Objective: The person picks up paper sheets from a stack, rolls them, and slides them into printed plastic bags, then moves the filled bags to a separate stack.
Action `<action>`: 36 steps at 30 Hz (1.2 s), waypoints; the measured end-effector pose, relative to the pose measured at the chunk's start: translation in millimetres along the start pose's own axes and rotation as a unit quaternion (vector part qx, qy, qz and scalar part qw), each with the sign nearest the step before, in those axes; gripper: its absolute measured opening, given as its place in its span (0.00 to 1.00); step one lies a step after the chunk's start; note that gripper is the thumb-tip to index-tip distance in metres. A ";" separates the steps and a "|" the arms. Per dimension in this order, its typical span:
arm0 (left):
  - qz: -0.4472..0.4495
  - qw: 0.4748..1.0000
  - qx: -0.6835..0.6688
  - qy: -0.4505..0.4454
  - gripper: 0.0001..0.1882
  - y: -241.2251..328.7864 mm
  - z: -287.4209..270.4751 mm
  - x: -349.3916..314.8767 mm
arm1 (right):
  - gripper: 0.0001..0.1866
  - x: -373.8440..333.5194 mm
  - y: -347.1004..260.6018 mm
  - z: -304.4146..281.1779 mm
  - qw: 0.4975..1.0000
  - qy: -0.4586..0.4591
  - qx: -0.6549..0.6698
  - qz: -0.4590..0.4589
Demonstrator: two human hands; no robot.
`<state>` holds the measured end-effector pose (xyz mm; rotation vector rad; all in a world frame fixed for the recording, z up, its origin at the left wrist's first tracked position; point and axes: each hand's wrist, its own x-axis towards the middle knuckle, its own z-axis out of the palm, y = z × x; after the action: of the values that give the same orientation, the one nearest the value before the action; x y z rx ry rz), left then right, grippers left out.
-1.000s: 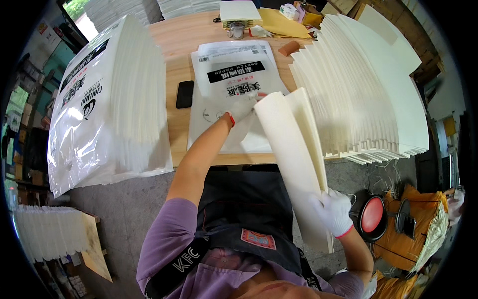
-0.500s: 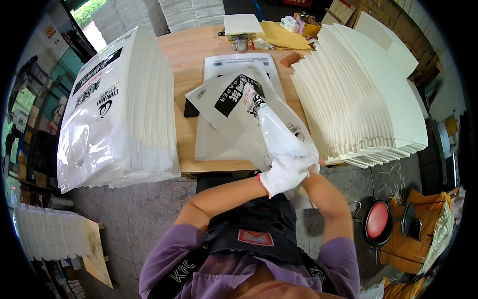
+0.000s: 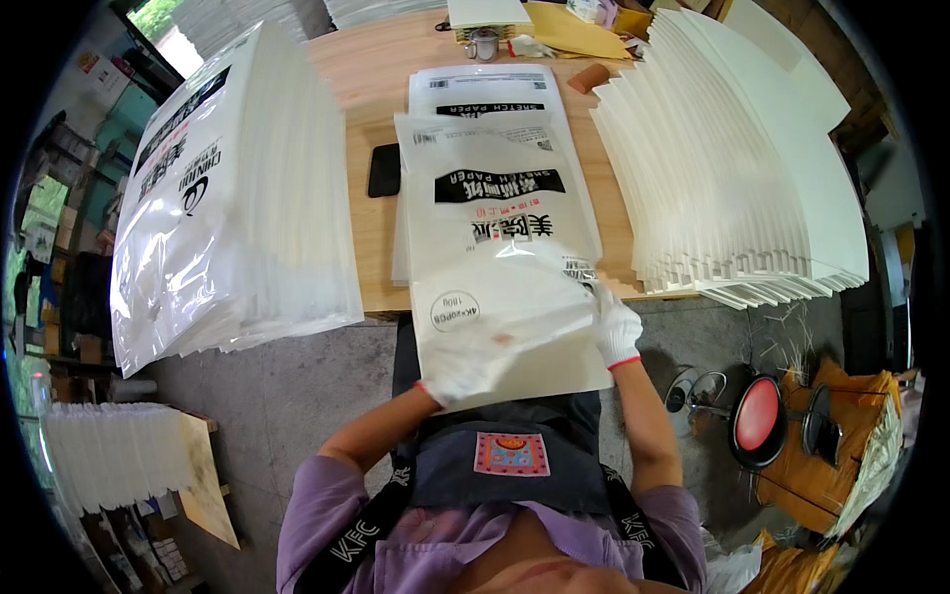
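A printed clear plastic bag (image 3: 495, 257) with pale sheet paper inside lies over the table's near edge, its lower end hanging toward my apron. My left hand (image 3: 463, 374), in a white glove, rests at the bag's near left corner; it is smeared by motion, so its finger pose is unclear. On the right edge of the bag, my gloved right hand (image 3: 617, 327) is closed, gripping the plastic side. Beneath the bag, farther back, lies a stack of similar printed bags (image 3: 485, 87).
To the left stands a tall stack of clear printed bags (image 3: 188, 208); fanned white paper (image 3: 712, 168) rises on the right. A black phone (image 3: 384, 171), metal cup (image 3: 482, 45) and brown roll (image 3: 589, 78) lie on the table (image 3: 361, 109). A red-seated stool (image 3: 759, 418) stands right.
The bag, twisted and gathered in both hands before, now lies spread flat and straight. My hands have parted, the left moving down and left. The phone shows fully.
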<state>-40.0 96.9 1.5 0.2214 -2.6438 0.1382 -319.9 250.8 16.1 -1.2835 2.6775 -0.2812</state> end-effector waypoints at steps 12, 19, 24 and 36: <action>-0.308 0.908 -0.256 -0.122 0.11 26.0 -133.8 -111.0 | 0.28 -175.7 -19.4 -60.0 0.975 -0.025 -0.155 -0.161; -0.498 0.839 -0.216 0.043 0.09 -33.2 -85.4 -29.5 | 0.21 -97.8 -27.4 -55.6 0.997 0.006 -0.050 -0.053; -0.493 0.838 -0.196 -0.126 0.08 -6.8 -68.3 -121.7 | 0.16 -128.3 -4.9 -14.6 0.995 -0.008 0.022 -0.094; -0.509 0.767 -0.385 -0.073 0.16 -96.6 -37.2 -47.6 | 0.15 -50.9 11.5 47.1 0.710 -0.250 0.634 0.176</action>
<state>35.8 13.5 17.5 1.3191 -2.0916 -1.3109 -286.5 293.0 -29.2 -0.2835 1.4833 -1.2035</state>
